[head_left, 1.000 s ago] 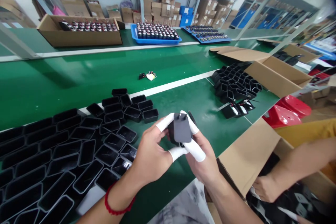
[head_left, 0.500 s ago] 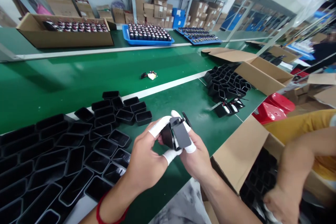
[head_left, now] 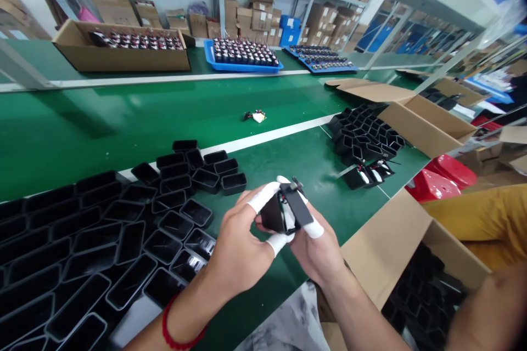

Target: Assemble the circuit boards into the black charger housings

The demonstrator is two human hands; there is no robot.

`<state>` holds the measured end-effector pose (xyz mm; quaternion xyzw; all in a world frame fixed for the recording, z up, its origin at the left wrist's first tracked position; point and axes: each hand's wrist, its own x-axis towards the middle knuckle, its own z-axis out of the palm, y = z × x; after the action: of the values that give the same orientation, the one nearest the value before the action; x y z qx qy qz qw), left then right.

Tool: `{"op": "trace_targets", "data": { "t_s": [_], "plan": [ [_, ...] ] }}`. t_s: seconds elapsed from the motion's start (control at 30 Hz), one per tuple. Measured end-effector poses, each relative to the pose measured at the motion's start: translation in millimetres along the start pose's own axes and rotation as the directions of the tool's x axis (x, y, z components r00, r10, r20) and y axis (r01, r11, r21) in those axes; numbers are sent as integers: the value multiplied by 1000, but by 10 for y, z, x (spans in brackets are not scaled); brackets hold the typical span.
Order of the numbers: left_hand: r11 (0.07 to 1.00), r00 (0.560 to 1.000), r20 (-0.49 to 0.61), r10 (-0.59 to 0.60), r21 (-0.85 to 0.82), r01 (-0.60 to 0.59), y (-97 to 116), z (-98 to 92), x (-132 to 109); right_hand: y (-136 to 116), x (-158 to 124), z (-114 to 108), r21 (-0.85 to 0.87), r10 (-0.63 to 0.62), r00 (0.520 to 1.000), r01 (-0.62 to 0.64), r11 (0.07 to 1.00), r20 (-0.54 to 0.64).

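A small black plastic case (head_left: 272, 215) is gripped by my left hand (head_left: 241, 247), whose fingers and thumb wear white finger cots. White and green parts with thin wires show inside the case's open end. My right hand (head_left: 319, 249), also with white finger cots, holds a flat black lid (head_left: 300, 205) tilted beside that opening. A small dark piece stands out at the lid's upper end. The right fingertips behind the lid are partly hidden.
Many empty black cases (head_left: 164, 247) cover the left of the green table (head_left: 288, 159). Several filled cases (head_left: 368, 174) stand by more cases (head_left: 366, 131) at the right. A small wired part (head_left: 256, 115) lies beyond. An open carton (head_left: 387, 252) and another person's arm (head_left: 489, 307) are at right.
The lid has swung away from the case, so more of the inside shows. The other person's hand has left the carton toward the lower right. The whole view has shifted slightly.
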<state>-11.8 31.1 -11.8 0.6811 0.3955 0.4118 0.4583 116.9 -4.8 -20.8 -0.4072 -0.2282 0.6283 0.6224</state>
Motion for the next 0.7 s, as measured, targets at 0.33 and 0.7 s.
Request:
{"op": "trace_targets", "data": {
  "t_s": [0.33, 0.7],
  "plan": [
    [986, 999, -34, 43, 164, -37, -51, 1, 1, 38, 7, 21, -167, -67, 988, 44, 985, -136],
    [940, 976, -89, 197, 301, -163, 71, 16, -63, 29, -33, -77, 10, -107, 976, 111, 994, -190]
  ]
}}
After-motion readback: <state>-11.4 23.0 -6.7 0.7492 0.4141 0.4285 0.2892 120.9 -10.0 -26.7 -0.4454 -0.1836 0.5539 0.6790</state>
